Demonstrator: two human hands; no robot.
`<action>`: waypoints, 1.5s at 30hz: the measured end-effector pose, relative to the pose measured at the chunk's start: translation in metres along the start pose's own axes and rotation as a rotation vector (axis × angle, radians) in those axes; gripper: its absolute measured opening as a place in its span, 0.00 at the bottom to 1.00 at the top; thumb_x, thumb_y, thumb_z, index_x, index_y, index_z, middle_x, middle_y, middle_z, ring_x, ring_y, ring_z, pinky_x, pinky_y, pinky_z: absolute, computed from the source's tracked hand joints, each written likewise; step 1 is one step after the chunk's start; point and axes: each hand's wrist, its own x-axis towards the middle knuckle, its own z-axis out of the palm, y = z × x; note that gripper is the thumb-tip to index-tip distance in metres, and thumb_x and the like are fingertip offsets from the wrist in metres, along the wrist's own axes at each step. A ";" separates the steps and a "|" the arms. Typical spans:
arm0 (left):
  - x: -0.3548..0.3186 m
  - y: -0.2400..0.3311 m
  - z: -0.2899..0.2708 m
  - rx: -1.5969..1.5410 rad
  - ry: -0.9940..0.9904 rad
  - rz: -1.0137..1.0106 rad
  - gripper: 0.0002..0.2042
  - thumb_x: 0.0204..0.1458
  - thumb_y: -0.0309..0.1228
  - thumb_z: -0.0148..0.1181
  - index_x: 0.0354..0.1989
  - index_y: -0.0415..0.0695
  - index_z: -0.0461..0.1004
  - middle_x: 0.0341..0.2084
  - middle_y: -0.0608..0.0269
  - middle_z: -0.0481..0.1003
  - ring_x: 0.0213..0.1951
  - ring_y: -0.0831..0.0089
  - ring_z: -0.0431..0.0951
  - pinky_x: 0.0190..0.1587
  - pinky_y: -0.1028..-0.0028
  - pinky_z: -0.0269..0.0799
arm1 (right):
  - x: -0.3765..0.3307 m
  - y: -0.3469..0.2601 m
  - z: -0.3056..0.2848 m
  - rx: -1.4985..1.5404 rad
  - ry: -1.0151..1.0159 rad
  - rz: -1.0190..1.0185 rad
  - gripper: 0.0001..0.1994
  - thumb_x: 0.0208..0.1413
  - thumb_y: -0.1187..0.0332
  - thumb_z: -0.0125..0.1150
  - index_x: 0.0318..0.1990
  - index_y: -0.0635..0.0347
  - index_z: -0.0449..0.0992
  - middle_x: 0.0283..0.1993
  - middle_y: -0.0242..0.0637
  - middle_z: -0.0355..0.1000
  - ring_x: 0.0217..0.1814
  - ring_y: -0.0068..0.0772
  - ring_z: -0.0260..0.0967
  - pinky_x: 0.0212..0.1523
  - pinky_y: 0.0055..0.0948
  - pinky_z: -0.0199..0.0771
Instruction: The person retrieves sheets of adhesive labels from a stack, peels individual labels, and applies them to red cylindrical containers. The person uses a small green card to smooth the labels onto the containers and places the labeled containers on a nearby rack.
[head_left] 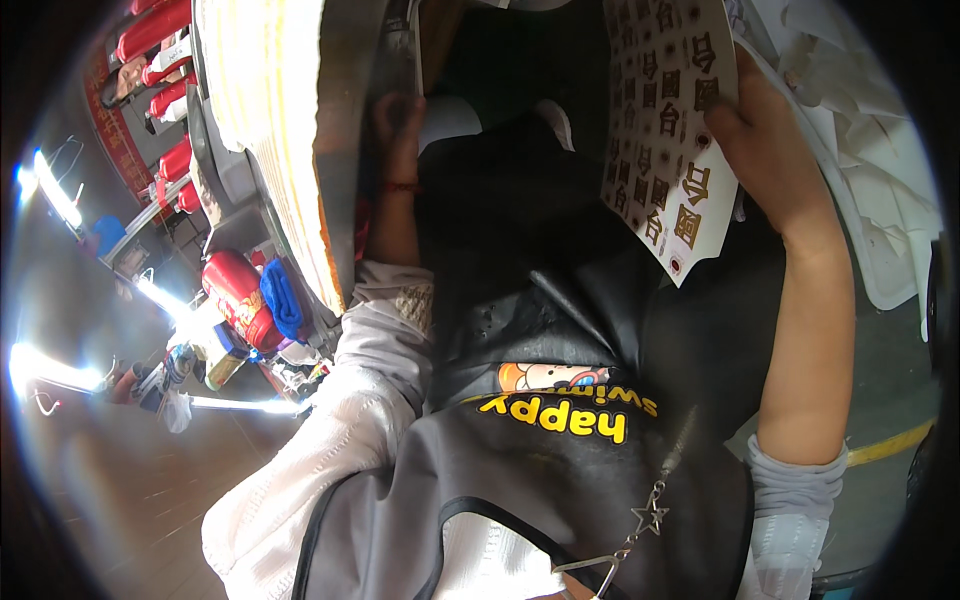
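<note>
My right hand (pixel 765 145) grips the right edge of a pale sheet of printed labels (pixel 655 150), its thumb lying over the front. Rows of brown and gold characters and small dark dots cover the sheet, which hangs upright over my lap. My left hand (pixel 397 120) is in shadow beside the dark side of a work table, a red band at its wrist. Its fingers look curled in beside a thin pale edge; what they hold, if anything, does not show. I wear a dark apron (pixel 560 480) with yellow lettering, a cartoon print and a star chain.
A yellow-and-white striped cloth (pixel 270 120) covers the surface at my left. Beyond it are a large red container (pixel 238 298), a blue cloth (pixel 282 298) and several red bottles. White crumpled plastic (pixel 870 150) lies at the right, above a yellow floor line (pixel 892 445).
</note>
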 end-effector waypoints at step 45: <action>-0.030 0.041 0.008 0.329 0.206 0.316 0.18 0.66 0.43 0.50 0.48 0.40 0.76 0.38 0.45 0.79 0.41 0.52 0.79 0.44 0.60 0.73 | 0.000 -0.012 -0.001 -0.056 -0.002 0.013 0.25 0.57 0.74 0.47 0.64 0.70 0.64 0.51 0.52 0.75 0.56 0.42 0.70 0.60 0.34 0.64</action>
